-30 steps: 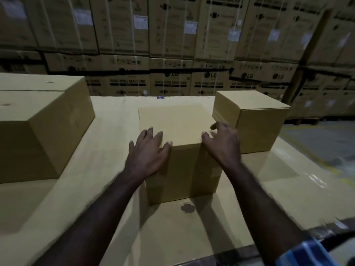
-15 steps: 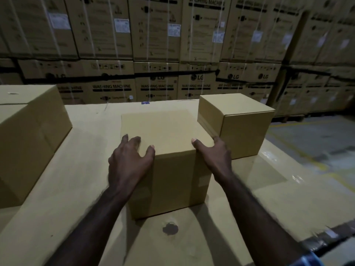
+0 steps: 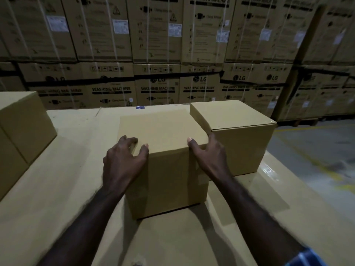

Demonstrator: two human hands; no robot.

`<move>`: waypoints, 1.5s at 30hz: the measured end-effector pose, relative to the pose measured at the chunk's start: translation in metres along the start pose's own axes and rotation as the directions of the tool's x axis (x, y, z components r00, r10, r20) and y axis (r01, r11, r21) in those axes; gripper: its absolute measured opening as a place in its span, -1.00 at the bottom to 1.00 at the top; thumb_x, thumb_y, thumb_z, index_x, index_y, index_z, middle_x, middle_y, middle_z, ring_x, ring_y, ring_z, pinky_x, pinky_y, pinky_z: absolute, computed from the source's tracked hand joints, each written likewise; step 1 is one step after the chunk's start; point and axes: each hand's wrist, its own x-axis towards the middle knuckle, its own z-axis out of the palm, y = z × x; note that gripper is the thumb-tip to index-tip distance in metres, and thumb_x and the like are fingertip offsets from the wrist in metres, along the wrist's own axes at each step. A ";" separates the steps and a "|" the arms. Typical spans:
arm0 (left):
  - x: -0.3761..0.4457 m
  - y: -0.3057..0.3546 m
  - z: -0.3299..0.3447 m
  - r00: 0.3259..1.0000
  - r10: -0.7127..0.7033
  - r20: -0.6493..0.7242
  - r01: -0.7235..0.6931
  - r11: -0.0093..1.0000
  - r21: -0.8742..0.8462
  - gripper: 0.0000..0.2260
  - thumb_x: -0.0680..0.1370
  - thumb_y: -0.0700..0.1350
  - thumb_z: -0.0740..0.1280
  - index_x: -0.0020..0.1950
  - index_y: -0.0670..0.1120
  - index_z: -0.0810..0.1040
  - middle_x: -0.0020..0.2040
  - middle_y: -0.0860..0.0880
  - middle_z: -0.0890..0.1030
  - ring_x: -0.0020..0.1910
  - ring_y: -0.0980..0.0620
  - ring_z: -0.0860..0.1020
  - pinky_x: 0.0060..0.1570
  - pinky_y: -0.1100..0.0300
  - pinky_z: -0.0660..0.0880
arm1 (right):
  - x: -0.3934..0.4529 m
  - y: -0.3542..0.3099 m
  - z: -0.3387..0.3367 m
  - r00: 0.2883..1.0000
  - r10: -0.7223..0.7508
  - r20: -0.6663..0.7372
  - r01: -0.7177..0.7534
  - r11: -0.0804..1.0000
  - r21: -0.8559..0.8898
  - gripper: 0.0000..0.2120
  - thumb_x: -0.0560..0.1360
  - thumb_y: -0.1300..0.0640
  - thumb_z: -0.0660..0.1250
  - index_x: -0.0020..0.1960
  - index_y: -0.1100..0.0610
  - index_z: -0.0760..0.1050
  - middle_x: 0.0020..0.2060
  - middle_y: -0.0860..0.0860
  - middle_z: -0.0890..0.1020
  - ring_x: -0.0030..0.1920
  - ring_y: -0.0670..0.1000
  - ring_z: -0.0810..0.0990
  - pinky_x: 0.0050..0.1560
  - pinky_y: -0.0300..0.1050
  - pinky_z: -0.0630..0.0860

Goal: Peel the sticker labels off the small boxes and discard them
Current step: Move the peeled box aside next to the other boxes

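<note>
A plain brown cardboard box stands in the middle of the cardboard-covered surface. My left hand grips its near left top corner, fingers spread over the edge. My right hand clasps the near right top corner, thumb on the top face. No sticker label shows on the faces I can see. A second brown box sits just right of it, almost touching.
A larger brown box stands at the left edge. Behind the surface rises a wall of stacked washing machine cartons with white labels. The warehouse floor drops away on the right. A small blue scrap lies at the far edge.
My hands slid from the top of the middle box to its near corners. The view moved closer and to the right, so the left box has drifted out of frame.
</note>
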 end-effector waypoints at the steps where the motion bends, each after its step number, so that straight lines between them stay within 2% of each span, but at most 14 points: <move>1: 0.004 0.002 0.004 1.000 0.002 -0.005 -0.002 1.000 0.008 -0.56 0.52 0.13 0.33 0.32 -0.06 0.53 0.41 -0.13 0.44 0.30 -0.21 0.47 0.24 -0.06 0.41 | 0.003 0.005 0.000 0.999 -0.026 0.027 0.027 0.999 -0.039 -0.20 0.46 -0.36 0.24 0.53 0.08 0.17 0.37 0.14 0.41 0.36 0.12 0.41 0.25 0.13 0.50; 4: 0.015 0.006 0.014 1.000 0.013 -0.003 -0.013 0.999 0.039 -0.56 0.52 0.11 0.34 0.33 -0.08 0.52 0.41 -0.13 0.44 0.30 -0.21 0.47 0.24 -0.08 0.41 | 0.013 0.019 -0.003 0.982 -0.155 0.104 0.179 0.942 -0.285 -0.10 0.40 -0.49 0.07 0.54 0.05 0.14 0.40 0.13 0.32 0.38 0.11 0.26 0.34 0.14 0.34; 7: 0.025 0.009 0.023 1.000 0.014 0.004 -0.014 0.997 0.077 -0.57 0.54 0.10 0.33 0.33 -0.08 0.52 0.40 -0.12 0.45 0.29 -0.21 0.47 0.22 -0.08 0.41 | 0.024 0.031 -0.008 0.944 -0.288 0.160 0.329 0.779 -0.534 -0.16 0.40 -0.50 0.03 0.49 0.02 0.22 0.30 0.13 0.39 0.29 0.10 0.30 0.22 0.11 0.26; 11: 0.039 0.018 0.036 1.000 0.014 0.005 -0.014 0.996 0.090 -0.57 0.55 0.10 0.31 0.35 -0.09 0.50 0.41 -0.12 0.44 0.29 -0.21 0.47 0.20 -0.07 0.43 | 0.043 0.036 -0.012 0.886 -0.435 0.161 0.425 0.622 -0.658 -0.33 0.45 -0.43 0.07 0.30 0.04 0.44 0.18 0.10 0.49 0.23 0.13 0.36 0.13 0.11 0.24; 15: 0.056 0.027 0.051 0.999 0.028 0.018 -0.029 0.995 0.099 -0.56 0.56 0.10 0.29 0.36 -0.10 0.49 0.37 -0.13 0.48 0.24 -0.20 0.49 0.14 -0.02 0.45 | 0.067 0.039 -0.014 0.864 -0.467 0.188 0.449 0.547 -0.706 -0.36 0.46 -0.42 0.06 0.20 0.04 0.52 0.24 0.14 0.52 0.35 0.16 0.34 0.27 0.19 0.18; 19: 0.073 0.025 0.062 0.999 0.028 0.030 -0.031 0.993 0.111 -0.57 0.55 0.13 0.29 0.35 -0.06 0.50 0.38 -0.11 0.48 0.25 -0.19 0.50 0.14 -0.03 0.46 | 0.086 0.044 -0.013 0.875 -0.425 0.232 0.455 0.561 -0.691 -0.30 0.46 -0.45 -0.03 0.27 0.04 0.45 0.29 0.16 0.50 0.38 0.18 0.35 0.38 0.20 0.19; 24: 0.087 0.016 0.068 0.997 0.056 0.049 -0.063 0.984 0.164 -0.57 0.56 0.16 0.25 0.35 -0.03 0.49 0.35 -0.11 0.51 0.24 -0.16 0.50 0.12 -0.03 0.46 | 0.095 0.051 -0.004 0.874 -0.434 0.220 0.464 0.608 -0.645 -0.27 0.49 -0.44 -0.03 0.34 0.09 0.39 0.25 0.18 0.52 0.30 0.18 0.41 0.33 0.11 0.34; 30: 0.094 0.014 0.068 0.989 0.108 0.102 -0.125 0.977 0.175 -0.60 0.58 0.10 0.25 0.35 -0.07 0.48 0.31 -0.12 0.53 0.18 -0.16 0.53 0.10 -0.02 0.46 | 0.098 0.060 0.003 0.873 -0.420 0.248 0.478 0.632 -0.610 -0.24 0.51 -0.43 -0.01 0.46 0.11 0.26 0.44 0.23 0.35 0.48 0.21 0.23 0.48 0.14 0.11; 35: 0.100 0.013 0.068 0.983 0.126 0.132 -0.149 0.971 0.185 -0.59 0.59 0.10 0.23 0.37 -0.07 0.46 0.34 -0.10 0.51 0.22 -0.14 0.51 0.14 -0.01 0.44 | 0.100 0.063 0.006 0.873 -0.412 0.261 0.482 0.648 -0.589 -0.24 0.50 -0.42 0.00 0.47 0.11 0.23 0.46 0.22 0.31 0.50 0.20 0.20 0.50 0.13 0.08; 37: 0.102 0.011 0.068 0.981 0.119 0.154 -0.149 0.969 0.199 -0.58 0.60 0.13 0.20 0.38 -0.05 0.44 0.34 -0.09 0.50 0.26 -0.14 0.46 0.17 -0.03 0.42 | 0.101 0.062 0.005 0.875 -0.401 0.271 0.481 0.659 -0.578 -0.23 0.50 -0.42 -0.02 0.47 0.11 0.22 0.47 0.21 0.30 0.50 0.19 0.18 0.50 0.13 0.07; 40: 0.103 0.011 0.068 0.972 0.122 0.199 -0.177 0.942 0.287 -0.54 0.62 0.17 0.11 0.42 -0.04 0.38 0.42 -0.07 0.42 0.44 -0.16 0.26 0.32 -0.11 0.31 | 0.101 0.056 0.002 0.881 -0.380 0.281 0.472 0.689 -0.549 -0.24 0.50 -0.43 -0.05 0.47 0.09 0.22 0.48 0.19 0.27 0.51 0.18 0.15 0.51 0.13 0.05; 45: 0.093 0.022 0.061 0.959 0.193 0.207 -0.252 0.914 0.319 -0.51 0.63 0.20 0.04 0.48 -0.02 0.31 0.48 -0.06 0.35 0.49 -0.13 0.20 0.38 -0.09 0.23 | 0.088 0.027 0.001 0.886 -0.419 0.198 0.460 0.738 -0.493 -0.26 0.51 -0.40 -0.04 0.45 0.10 0.29 0.46 0.20 0.32 0.49 0.17 0.21 0.51 0.13 0.07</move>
